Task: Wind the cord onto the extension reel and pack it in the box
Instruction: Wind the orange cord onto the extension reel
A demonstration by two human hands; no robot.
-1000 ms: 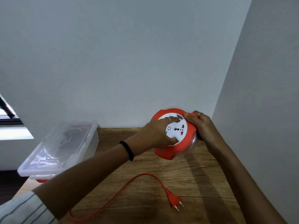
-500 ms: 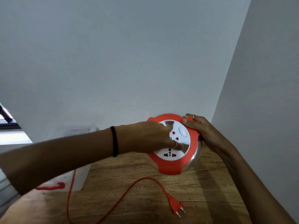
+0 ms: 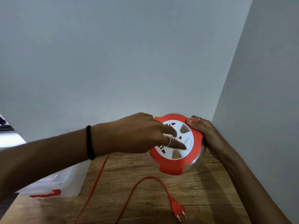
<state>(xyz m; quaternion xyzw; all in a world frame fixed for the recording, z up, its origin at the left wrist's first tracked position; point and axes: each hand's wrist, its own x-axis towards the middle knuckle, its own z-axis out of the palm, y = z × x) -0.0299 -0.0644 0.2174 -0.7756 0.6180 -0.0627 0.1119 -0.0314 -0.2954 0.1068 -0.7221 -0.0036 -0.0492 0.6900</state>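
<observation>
The extension reel [image 3: 178, 164] has an orange frame, a white socket face and a clear drum, and is held tilted above the wooden table [image 3: 145, 173]. My right hand [image 3: 202, 131] grips its far right edge, thumb on the orange rim. Across the white face lies my left hand [image 3: 142, 135], its fingers extended and pressing on the disc. The orange cord [image 3: 129, 198] loops over the table and ends in a two-pin plug [image 3: 177, 208] near the front. Another stretch of cord [image 3: 95, 183] runs down from under my left forearm.
A clear plastic box [image 3: 68, 180] with a red latch [image 3: 47, 194] stands at the table's left edge, partly hidden by my left forearm. Grey walls meet in a corner close behind and to the right of the reel.
My left hand has swept round on the white face, which has turned with it. My left forearm has swung up across the box. The cord loop and plug have shifted slightly.
</observation>
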